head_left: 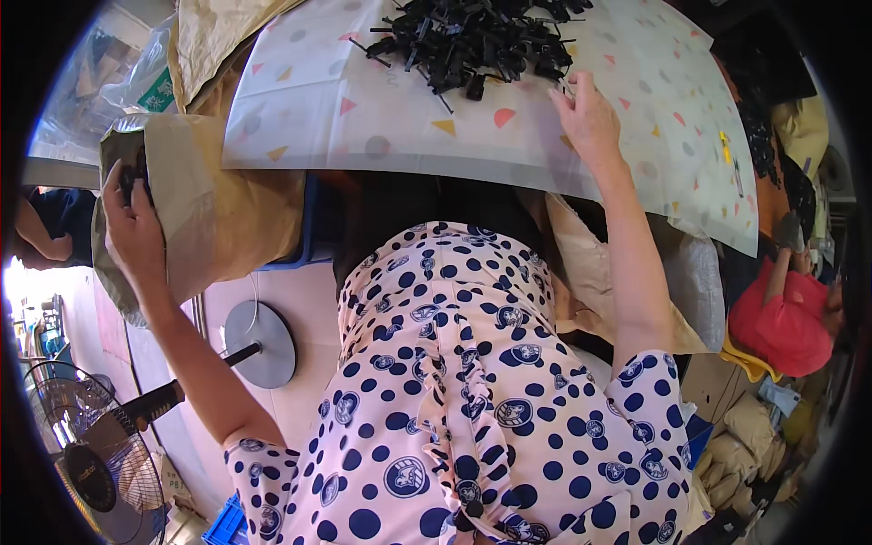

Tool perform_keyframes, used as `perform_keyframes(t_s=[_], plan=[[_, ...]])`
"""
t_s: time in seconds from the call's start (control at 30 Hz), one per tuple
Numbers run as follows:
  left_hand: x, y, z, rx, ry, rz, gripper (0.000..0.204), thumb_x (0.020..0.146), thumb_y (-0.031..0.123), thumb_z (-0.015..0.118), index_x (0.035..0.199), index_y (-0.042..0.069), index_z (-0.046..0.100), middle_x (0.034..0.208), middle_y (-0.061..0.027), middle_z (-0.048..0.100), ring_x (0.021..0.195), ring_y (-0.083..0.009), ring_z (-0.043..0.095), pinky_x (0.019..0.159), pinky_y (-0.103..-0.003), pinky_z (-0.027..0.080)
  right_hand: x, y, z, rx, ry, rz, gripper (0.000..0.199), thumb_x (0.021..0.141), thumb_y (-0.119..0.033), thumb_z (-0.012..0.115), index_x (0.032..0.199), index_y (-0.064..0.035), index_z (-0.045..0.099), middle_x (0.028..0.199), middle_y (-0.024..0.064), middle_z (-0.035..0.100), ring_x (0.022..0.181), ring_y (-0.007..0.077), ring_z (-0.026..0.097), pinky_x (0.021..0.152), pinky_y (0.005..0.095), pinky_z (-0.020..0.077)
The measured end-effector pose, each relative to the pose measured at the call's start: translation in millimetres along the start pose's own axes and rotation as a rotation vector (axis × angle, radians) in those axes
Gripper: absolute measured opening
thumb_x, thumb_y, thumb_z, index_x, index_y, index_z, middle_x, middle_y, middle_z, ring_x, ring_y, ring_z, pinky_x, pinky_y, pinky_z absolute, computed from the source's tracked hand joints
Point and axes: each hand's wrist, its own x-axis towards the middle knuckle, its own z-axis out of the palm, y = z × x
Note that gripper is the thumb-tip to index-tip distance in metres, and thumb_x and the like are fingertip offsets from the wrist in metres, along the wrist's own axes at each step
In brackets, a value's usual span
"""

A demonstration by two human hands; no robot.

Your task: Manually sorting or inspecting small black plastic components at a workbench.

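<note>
Many small black plastic parts point(477, 41) lie heaped on the patterned worktop point(363, 100), just beyond the right hand point(589, 113), whose fingers rest spread at the heap's edge, gripping nothing visible. The left hand point(132, 227) has its fingers curled over the mouth of a brown paper sack point(209, 218), seemingly around dark pieces, so most of the heap looks left to shift.

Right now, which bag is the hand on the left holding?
Start at the table's patterned cloth with the black parts pile. Off its left edge stands a tan paper sack. The left hand grips its open rim; unlike the clear plastic bag behind, it's opaque brown.
</note>
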Motion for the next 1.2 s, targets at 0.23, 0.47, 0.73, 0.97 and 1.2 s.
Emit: perform_keyframes(t_s=[0.23, 0.47, 0.73, 0.97, 1.2], plan=[[47.3, -133.5, -4.5, 0.106, -0.074, 0.105, 0.039, 0.09, 0.015, 0.053, 0.129, 0.015, 0.05, 0.114, -0.0193, 0.061, 0.1, -0.0328, 0.062, 0.083, -0.038, 0.048, 14.2, 37.9, 17.6, -0.032, -0.06, 0.005, 0.025, 0.084, -0.021, 0.061, 0.103, -0.0078, 0.053, 0.077, 0.0126, 0.062, 0.075, 0.0306, 0.062, 0.067, 0.0409, 0.0491], [-2.3, 9.5, -2.9, 0.197, 0.215, 0.175, 0.044, 0.087, 0.023, 0.061, 0.127, 0.009, 0.051, 0.117, -0.0158, 0.057, 0.106, -0.0281, 0.056, 0.086, -0.036, 0.047, 14.0, 8.1, -44.0, 1.052, -0.309, 0.656, 0.012, 0.087, -0.016, 0.062, 0.087, -0.0048, 0.058, 0.067, -0.0004, 0.055, 0.045, 0.004, 0.039, 0.04, 0.0215, 0.0305], [-128.9, 196.8, 95.9, -0.986, -0.729, 0.055, 0.072, 0.077, 0.007, 0.069, 0.138, 0.006, 0.031, 0.109, -0.0166, 0.058, 0.069, -0.0195, 0.061, 0.066, -0.032, 0.049, -48.5, -94.1, -53.1, 1.349, -0.439, 0.637, 0.015, 0.089, -0.02, 0.063, 0.08, -0.0081, 0.059, 0.065, -0.0004, 0.058, 0.041, 0.0028, 0.04, 0.038, 0.0171, 0.0266], [-150.2, 195.3, 109.5, -0.853, -0.862, 0.055, 0.058, 0.078, 0.007, 0.066, 0.13, 0.005, 0.039, 0.073, -0.014, 0.059, 0.063, -0.0197, 0.056, 0.061, -0.031, 0.047, -81.4, -118.9, -43.3, 1.349, -0.625, 0.602, 0.014, 0.088, -0.02, 0.065, 0.082, -0.009, 0.06, 0.064, 0.0, 0.06, 0.042, 0.0029, 0.043, 0.037, 0.0161, 0.0257], [-170.5, 191.9, 122.4, -0.696, -0.625, 0.367, 0.047, 0.08, 0.003, 0.062, 0.124, 0.002, 0.046, 0.082, -0.0164, 0.061, 0.069, -0.0278, 0.061, 0.066, -0.034, 0.051, -99.2, -117.7, -28.1, 1.362, -0.618, 0.544, 0.016, 0.091, -0.024, 0.062, 0.088, -0.0087, 0.059, 0.063, -0.0009, 0.057, 0.044, 0.0023, 0.042, 0.039, 0.016, 0.0274]])
